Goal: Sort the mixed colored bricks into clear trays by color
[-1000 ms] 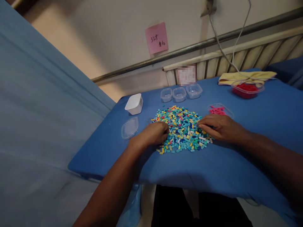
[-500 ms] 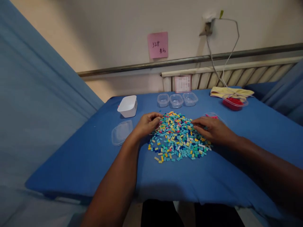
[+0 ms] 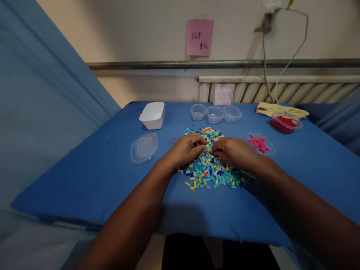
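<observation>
A heap of small plastic building bricks (image 3: 209, 174), in turquoise, yellow, navy, green, white and pink, spreads over the blue cloth in front of me. My left hand (image 3: 189, 149) rests over its left side, thumb and fingers bent together at the bricks. Close to it, my right hand (image 3: 234, 152) reaches in from the right with its fingertips drawn together among the bricks. Whatever lies between the fingertips of either hand is too small to make out. Just right of my right hand lies a shallow clear tray (image 3: 272, 150) with pink bricks (image 3: 259, 144).
Behind the heap stand three clear tubs (image 3: 215, 115) in a row. At left are a white box (image 3: 152, 116) and a clear lid (image 3: 144, 148). A tub of red pieces (image 3: 283, 124) sits at right by a yellow cloth (image 3: 281, 109). A cable (image 3: 264, 67) hangs behind.
Both hands have moved inward over the heap, so their fingertips are nearer each other. The tray of pink bricks, mostly covered before, now shows. The camera view has tilted and shifted.
</observation>
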Demonstrator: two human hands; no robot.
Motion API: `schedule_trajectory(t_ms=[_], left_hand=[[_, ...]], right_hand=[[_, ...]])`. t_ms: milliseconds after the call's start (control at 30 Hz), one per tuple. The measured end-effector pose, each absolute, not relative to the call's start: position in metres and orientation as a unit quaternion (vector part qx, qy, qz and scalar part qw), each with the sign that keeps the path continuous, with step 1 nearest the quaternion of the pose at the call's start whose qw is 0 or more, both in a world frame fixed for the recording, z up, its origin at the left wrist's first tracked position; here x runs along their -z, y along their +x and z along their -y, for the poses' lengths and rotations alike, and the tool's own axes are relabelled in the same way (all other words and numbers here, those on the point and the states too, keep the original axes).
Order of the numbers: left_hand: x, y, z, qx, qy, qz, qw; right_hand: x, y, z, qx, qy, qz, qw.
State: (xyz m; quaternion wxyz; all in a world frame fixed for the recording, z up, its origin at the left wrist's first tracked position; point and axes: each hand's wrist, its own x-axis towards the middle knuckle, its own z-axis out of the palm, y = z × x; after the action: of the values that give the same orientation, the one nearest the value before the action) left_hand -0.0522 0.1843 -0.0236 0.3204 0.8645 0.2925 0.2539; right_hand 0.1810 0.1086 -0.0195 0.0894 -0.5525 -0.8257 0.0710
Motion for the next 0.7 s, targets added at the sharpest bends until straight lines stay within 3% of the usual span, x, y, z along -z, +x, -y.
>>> schedule_trajectory(t_ms=[433,567,700], left_hand=[[0.022,-0.053,-0.178,-0.208,0.835,-0.297,0.414],[0.026,-0.054,-0.182,-0.236,0.830,-0.295,0.410],[0.027,-0.054,-0.184,-0.257,0.828,-0.298,0.400]], right_hand=[[0.008,0.173,-0.100,-0.073,-0.625,0.777,-0.016],[0.013,0.177,-0.100,-0.095,-0.616,0.782,0.026],[0.023,0.188,-0.097,-0.106,-0.554,0.816,0.125]])
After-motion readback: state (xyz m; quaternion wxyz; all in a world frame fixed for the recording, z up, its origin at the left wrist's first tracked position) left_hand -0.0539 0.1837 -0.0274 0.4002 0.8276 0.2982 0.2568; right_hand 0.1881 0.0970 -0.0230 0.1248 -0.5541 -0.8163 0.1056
